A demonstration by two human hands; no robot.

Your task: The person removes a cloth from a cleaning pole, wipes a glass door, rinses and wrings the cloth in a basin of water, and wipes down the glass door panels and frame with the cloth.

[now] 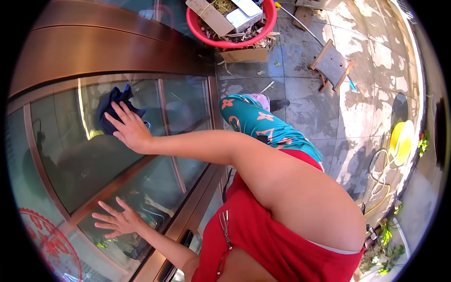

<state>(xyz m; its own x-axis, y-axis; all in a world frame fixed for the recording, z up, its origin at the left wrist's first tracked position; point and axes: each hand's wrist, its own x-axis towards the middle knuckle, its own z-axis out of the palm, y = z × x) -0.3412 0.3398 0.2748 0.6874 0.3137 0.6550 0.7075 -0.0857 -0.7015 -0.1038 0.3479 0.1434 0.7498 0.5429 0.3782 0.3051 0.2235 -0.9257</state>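
Note:
My right hand [128, 126] presses a bunched dark blue cloth [109, 105] against the glass door panel [61, 164]. Its fingers spread over the cloth, and part of the cloth is hidden beneath the palm. Lower down, my left hand [117, 220] is open, its fingers spread over another glass pane with nothing in them. Whether that palm touches the pane I cannot tell. Brown metal bars [112, 188] divide the glass between my two hands.
A red basin [230, 44] with boxes and dry scraps stands on a cardboard box [244, 55]. A folding stool [332, 65] is on the tiled floor. A yellow hose reel [402, 143] and plants [385, 235] line the right side. A door handle [187, 238] juts out near my left forearm.

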